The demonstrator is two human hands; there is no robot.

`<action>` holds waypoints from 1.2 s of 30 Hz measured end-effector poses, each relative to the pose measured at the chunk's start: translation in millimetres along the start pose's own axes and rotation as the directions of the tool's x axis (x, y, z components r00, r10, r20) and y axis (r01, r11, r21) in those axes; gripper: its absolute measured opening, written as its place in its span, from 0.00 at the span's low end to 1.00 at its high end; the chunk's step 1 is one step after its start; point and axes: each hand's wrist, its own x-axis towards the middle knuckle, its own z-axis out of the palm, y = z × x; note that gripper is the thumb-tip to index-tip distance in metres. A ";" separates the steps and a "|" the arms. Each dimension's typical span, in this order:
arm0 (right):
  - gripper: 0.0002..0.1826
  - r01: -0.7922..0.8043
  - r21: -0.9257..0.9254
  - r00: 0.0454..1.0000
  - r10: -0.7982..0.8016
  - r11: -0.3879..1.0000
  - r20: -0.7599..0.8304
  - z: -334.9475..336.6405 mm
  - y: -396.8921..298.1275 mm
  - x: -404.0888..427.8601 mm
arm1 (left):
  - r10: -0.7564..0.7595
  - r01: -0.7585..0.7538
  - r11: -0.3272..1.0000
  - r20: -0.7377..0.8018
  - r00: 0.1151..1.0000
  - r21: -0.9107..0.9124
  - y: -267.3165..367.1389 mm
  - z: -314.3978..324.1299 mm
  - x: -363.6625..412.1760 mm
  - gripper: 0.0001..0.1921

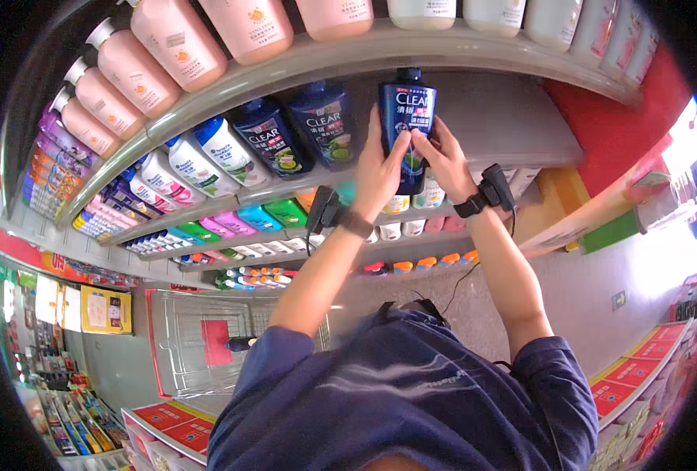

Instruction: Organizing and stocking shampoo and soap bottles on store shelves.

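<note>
A dark blue Clear shampoo bottle is held upright between both hands, in front of a shelf. My left hand grips its left side, the thumb lying across the front. On the other side my right hand holds the bottle, its thumb also on the front near the left thumb. Both wrists carry black straps with small devices. Left of the hands, two dark Clear bottles stand on the shelf, beside white Head & Shoulders bottles.
Pink pump bottles and white bottles line the curved shelf edge above. Lower shelves hold colourful bottles. A wire shopping cart stands at lower left. Red-topped displays are at lower right.
</note>
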 end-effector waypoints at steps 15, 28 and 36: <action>0.42 0.104 -0.017 0.993 -0.103 0.994 0.052 -14.2 30.3 75.9 | 0.223 -0.175 0.953 -0.178 0.958 0.249 -38.5 8.6 54.3 0.37; 0.34 0.097 0.010 0.995 -0.097 0.995 0.032 7.2 54.8 59.7 | 0.271 -0.195 0.889 -0.134 0.953 0.414 -29.8 8.0 8.2 0.46; 0.27 0.144 -0.065 0.979 -0.152 0.987 -0.138 35.3 60.1 45.7 | 0.249 -0.162 0.854 -0.115 0.962 0.495 -37.1 -2.7 -24.3 0.48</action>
